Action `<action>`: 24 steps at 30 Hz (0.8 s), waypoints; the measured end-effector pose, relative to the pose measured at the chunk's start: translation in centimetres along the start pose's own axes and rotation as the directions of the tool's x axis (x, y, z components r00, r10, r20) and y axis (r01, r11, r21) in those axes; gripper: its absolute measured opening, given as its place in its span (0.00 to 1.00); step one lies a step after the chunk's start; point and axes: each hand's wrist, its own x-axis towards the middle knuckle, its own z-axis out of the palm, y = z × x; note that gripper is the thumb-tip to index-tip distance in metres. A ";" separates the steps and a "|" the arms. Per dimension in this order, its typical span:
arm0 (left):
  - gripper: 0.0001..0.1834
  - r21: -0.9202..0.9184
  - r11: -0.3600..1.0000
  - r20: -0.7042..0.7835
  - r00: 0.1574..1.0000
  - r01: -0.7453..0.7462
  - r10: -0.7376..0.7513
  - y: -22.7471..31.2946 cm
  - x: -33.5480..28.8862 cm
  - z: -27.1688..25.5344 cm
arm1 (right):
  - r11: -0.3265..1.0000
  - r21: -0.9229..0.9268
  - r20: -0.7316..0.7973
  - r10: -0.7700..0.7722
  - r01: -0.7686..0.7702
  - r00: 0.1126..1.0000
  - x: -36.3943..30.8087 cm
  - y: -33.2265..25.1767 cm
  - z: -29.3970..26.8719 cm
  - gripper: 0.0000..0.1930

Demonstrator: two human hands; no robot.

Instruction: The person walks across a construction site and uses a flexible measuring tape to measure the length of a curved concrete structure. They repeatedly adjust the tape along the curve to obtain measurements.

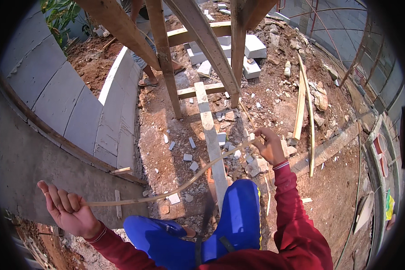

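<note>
A thin, yellowish translucent hose sags in a curve between my two hands, over my lap. My left hand, at the lower left, is closed around one stretch of it with the fingers curled. Up at the right, my right hand pinches the hose between thumb and fingers. Beneath its middle runs a narrow wooden plank that stretches away from between my blue-clad legs. Where the hose's ends lie beyond my grips is hard to make out.
Timber posts rise ahead, braced by a diagonal beam. A pale block wall curves along the left. Another person's leg stands behind the posts. White blocks, rubble and loose wood strips lie on the dirt.
</note>
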 end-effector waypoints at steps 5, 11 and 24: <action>0.17 -0.166 0.911 -0.168 0.899 0.378 -0.404 -15.2 -6.0 6.8 | 0.954 0.253 0.383 -0.252 0.161 0.889 -0.8 -14.9 -0.4 0.29; 0.15 -0.103 0.740 -0.001 0.744 0.665 -0.669 -24.7 -11.2 11.7 | 0.785 0.569 0.436 -0.036 -0.245 0.899 -4.8 -13.9 1.5 0.14; 0.18 -0.097 0.968 0.093 0.971 0.230 -0.221 -14.9 -1.1 13.4 | 0.966 -0.134 0.101 0.234 -0.220 0.967 -14.4 17.1 -2.2 0.07</action>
